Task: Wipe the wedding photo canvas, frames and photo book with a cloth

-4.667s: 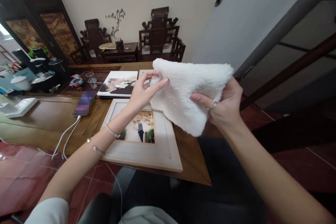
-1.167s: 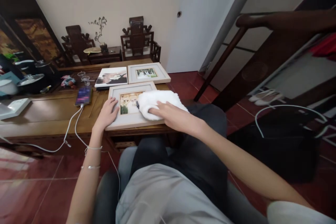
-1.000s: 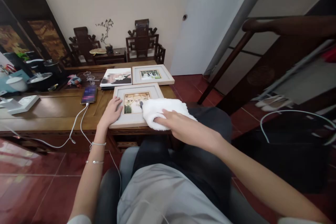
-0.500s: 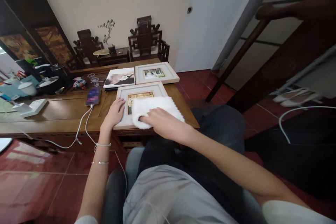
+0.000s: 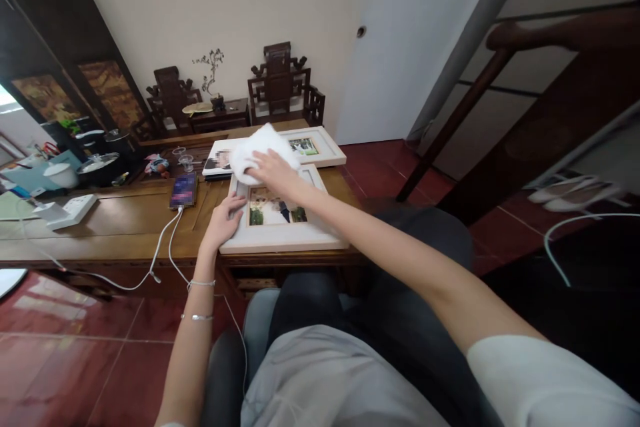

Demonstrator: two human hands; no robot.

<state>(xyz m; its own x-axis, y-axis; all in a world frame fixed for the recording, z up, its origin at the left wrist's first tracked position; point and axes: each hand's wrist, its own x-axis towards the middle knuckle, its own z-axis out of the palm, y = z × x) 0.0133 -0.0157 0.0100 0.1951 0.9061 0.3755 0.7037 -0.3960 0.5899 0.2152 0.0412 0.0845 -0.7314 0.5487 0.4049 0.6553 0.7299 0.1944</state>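
A pale framed photo (image 5: 280, 237) lies flat on the wooden table (image 5: 115, 223) in front of me. My left hand (image 5: 223, 219) rests on the frame's left edge, fingers spread flat. My right hand (image 5: 270, 170) reaches out to the frame's far edge and presses a fluffy white cloth (image 5: 255, 147) there, fingers curled onto it. The cloth partly covers the far rim and overlaps the prints behind.
Behind lie a second framed photo (image 5: 320, 147) and a flat photo print (image 5: 220, 161). A phone (image 5: 183, 189) on a white cable, a white power strip (image 5: 65, 210), small cups and clutter sit left. Carved chairs stand at the wall; a stair rail rises right.
The cloth was held up in both hands, then laid on the frame. My right hand has since slid it from the near part of the glass to the far edge. The left hand stays put.
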